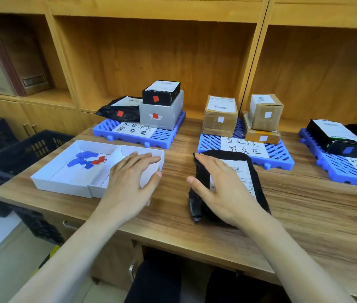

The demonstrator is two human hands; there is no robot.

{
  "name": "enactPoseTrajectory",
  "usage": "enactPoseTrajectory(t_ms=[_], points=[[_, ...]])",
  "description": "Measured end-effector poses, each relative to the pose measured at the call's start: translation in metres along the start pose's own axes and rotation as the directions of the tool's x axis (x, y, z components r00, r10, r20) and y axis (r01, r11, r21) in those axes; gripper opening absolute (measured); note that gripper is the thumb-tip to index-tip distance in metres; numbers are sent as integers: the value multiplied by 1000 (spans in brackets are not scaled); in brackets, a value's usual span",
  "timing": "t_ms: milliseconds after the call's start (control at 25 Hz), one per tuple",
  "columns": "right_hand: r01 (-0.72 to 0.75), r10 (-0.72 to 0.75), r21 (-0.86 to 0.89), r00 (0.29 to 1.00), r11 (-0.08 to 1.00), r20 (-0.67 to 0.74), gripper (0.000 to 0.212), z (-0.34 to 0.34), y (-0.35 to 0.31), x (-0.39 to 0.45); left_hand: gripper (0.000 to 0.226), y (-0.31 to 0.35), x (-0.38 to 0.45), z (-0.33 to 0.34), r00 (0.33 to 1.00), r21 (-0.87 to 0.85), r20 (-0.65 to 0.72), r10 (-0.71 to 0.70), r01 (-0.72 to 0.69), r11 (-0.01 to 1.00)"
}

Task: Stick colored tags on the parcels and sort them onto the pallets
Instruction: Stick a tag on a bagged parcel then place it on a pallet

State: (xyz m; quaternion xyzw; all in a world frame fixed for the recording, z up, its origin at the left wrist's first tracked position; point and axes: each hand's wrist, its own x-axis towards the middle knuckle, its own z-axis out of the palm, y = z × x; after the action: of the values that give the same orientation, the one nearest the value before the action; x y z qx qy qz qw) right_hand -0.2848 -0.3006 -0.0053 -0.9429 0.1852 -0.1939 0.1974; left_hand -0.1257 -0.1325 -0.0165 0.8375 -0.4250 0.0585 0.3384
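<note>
A black plastic parcel bag (pixel 254 171) with a white shipping label lies on the desk in front of the middle pallet. My right hand (pixel 223 189) rests flat on it, fingers straight. My left hand (pixel 129 182) lies open over the right white tray (pixel 142 153), fingers straight. The left white tray (pixel 64 169) holds several blue tags (pixel 83 159) and a red tag (pixel 99 160). Three blue pallets stand behind: the left pallet (pixel 134 136) carries red-tagged parcels, the middle pallet (pixel 278 156) white-tagged cardboard boxes, the right pallet (pixel 335 169) a black box with a blue tag.
Wooden shelving rises behind the desk. Black plastic crates (pixel 20 147) stand on the floor at the left. Each pallet bears a handwritten paper sign. The desk's front edge runs just below my wrists.
</note>
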Motion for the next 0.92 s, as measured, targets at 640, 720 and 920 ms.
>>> enactPoseTrajectory(t_ms=[640, 720, 920], points=[[225, -236, 80, 957, 971, 167, 61, 67, -132, 105, 33, -101, -3, -98, 957, 118, -230, -178, 209, 971], [238, -251, 91, 952, 967, 174, 62, 74, -141, 117, 34, -109, 0, -105, 952, 126, -236, -195, 229, 965], [268, -283, 104, 945, 958, 166, 58, 88, -155, 145, 37, -127, 6, -114, 942, 129, -237, -238, 273, 953]])
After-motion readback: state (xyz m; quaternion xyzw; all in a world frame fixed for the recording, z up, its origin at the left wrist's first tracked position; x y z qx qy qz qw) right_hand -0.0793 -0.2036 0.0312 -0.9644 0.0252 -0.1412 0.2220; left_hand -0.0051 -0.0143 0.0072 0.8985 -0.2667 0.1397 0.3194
